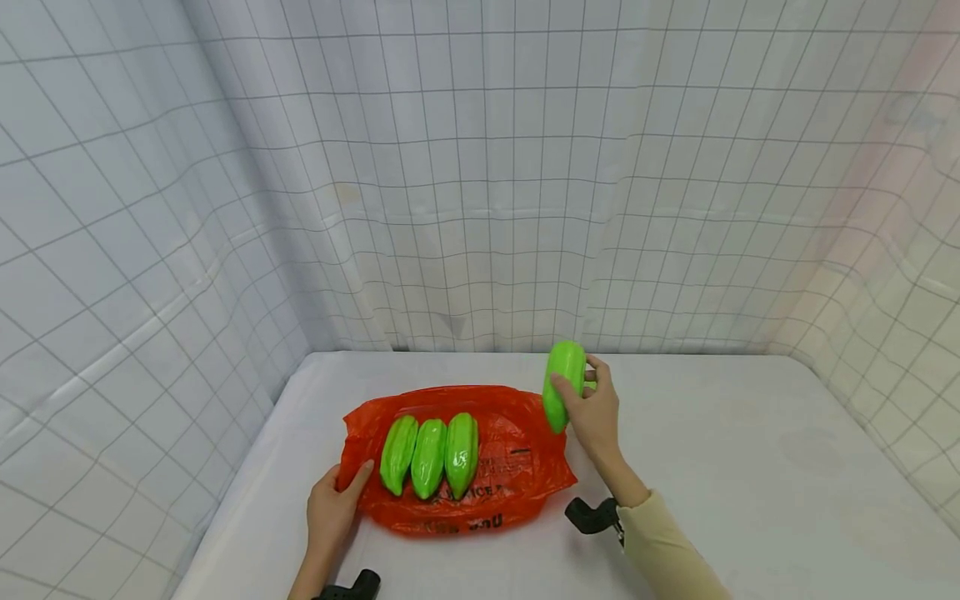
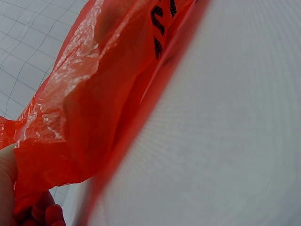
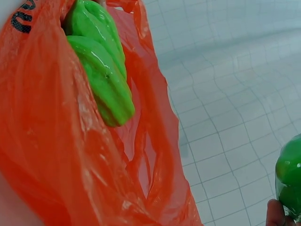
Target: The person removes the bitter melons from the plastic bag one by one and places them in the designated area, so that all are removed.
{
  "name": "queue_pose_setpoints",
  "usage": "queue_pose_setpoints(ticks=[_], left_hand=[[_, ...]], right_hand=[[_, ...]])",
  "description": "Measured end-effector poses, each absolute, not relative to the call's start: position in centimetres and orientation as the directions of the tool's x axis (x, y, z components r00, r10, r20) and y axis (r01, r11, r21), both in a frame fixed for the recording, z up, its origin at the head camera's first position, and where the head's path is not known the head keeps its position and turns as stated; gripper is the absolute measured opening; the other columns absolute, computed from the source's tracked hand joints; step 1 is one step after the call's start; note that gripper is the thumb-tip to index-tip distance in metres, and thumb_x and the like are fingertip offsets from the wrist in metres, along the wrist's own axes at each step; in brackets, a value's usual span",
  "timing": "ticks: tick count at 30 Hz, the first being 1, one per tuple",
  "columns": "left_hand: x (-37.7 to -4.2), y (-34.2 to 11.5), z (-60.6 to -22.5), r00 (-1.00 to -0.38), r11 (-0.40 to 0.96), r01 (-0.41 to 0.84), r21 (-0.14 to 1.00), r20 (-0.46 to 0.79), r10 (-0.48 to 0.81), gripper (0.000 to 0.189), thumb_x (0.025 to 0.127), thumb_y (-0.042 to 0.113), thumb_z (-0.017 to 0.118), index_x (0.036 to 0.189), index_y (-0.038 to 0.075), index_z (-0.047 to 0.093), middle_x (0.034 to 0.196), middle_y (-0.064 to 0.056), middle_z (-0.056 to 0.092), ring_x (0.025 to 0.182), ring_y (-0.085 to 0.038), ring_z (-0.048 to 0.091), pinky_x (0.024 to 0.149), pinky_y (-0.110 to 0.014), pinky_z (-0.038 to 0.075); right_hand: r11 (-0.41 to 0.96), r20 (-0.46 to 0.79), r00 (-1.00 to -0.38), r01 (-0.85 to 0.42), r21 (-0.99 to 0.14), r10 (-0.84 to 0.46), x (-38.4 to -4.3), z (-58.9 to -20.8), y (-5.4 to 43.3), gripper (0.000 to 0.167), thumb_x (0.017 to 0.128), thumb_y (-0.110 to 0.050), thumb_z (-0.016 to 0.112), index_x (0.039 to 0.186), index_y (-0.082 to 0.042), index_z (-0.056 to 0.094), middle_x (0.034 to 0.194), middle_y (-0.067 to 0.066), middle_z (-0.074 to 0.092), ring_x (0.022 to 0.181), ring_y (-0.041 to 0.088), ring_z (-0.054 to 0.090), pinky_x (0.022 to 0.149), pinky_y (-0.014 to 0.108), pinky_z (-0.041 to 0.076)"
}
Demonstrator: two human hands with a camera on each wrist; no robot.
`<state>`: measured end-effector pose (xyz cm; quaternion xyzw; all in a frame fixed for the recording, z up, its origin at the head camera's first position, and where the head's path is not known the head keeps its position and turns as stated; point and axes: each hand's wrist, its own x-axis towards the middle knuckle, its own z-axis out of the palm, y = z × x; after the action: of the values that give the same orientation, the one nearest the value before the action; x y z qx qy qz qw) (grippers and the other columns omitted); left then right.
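A red plastic bag (image 1: 517, 417) with black print lies on the white table. Three glossy, ridged, elongated green vegetables, left (image 1: 397, 454), middle (image 1: 428, 458) and right (image 1: 461, 454), lie side by side on or in it; their exact kind is unclear. My left hand (image 1: 330, 508) pinches the bag's left edge, with the thumb (image 2: 5, 176) above the plastic and fingers beneath. Over the bag's right end, my right hand (image 1: 597, 417) holds up another green vegetable (image 1: 564, 379). In the right wrist view that vegetable (image 3: 290, 174) is partly cut off at the edge.
The white table (image 1: 720, 467) extends to the right of the bag. White curtains with a dark grid (image 1: 480, 167) hang behind and on both sides. Black devices (image 1: 592, 517) are worn at both wrists.
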<state>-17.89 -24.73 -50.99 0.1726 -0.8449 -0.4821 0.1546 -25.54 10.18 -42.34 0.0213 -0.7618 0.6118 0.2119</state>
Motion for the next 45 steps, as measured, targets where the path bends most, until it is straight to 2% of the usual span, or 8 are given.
queue_pose_setpoints(ticks=[13, 22, 38, 45], left_hand=[[-17.9, -24.6, -51.0, -0.891, 0.464, -0.141, 0.875, 0.092, -0.444, 0.049, 0.088, 0.044, 0.065, 0.101, -0.003, 0.065, 0.07, -0.004, 0.061, 0.066, -0.017, 0.049, 0.056, -0.027, 0.039], [-18.0, -24.7, -51.0, -0.891, 0.475, -0.143, 0.869, 0.096, -0.444, 0.048, 0.089, 0.044, 0.064, 0.098, -0.004, 0.064, 0.065, -0.003, 0.055, 0.065, -0.018, 0.047, 0.055, -0.027, 0.037], [-18.1, -24.9, -51.1, -0.894, 0.499, -0.118, 0.858, 0.126, -0.429, 0.046, 0.088, 0.043, 0.065, 0.097, -0.003, 0.065, 0.062, -0.002, 0.054, 0.062, -0.017, 0.046, 0.055, -0.028, 0.037], [-18.0, -24.8, -51.2, -0.891, 0.499, -0.137, 0.856, 0.114, -0.44, 0.046, 0.088, 0.044, 0.065, 0.095, -0.002, 0.064, 0.06, -0.001, 0.05, 0.061, -0.018, 0.045, 0.054, -0.028, 0.035]], right_hand=[[0.342, 0.376, -0.892, -0.282, -0.896, 0.252, -26.2, -43.0, 11.8, 0.061, 0.085, -0.028, 0.07, 0.134, -0.003, 0.044, 0.1, 0.015, 0.052, 0.068, 0.025, 0.056, 0.054, 0.031, 0.049], [0.408, 0.411, -0.861, -0.274, -0.871, 0.299, -26.9, -43.4, 13.2, 0.059, 0.084, -0.028, 0.071, 0.131, -0.002, 0.047, 0.097, 0.014, 0.054, 0.068, 0.024, 0.052, 0.055, 0.033, 0.044], [0.498, 0.413, -0.847, -0.214, -0.84, 0.334, -27.7, -44.3, 15.4, 0.064, 0.086, -0.034, 0.068, 0.136, -0.002, 0.045, 0.099, 0.015, 0.051, 0.069, 0.016, 0.046, 0.061, 0.033, 0.041], [0.524, 0.399, -0.847, -0.176, -0.833, 0.351, -27.9, -44.8, 16.2, 0.063, 0.085, -0.034, 0.068, 0.136, -0.004, 0.047, 0.102, 0.016, 0.053, 0.071, 0.023, 0.048, 0.062, 0.036, 0.04]])
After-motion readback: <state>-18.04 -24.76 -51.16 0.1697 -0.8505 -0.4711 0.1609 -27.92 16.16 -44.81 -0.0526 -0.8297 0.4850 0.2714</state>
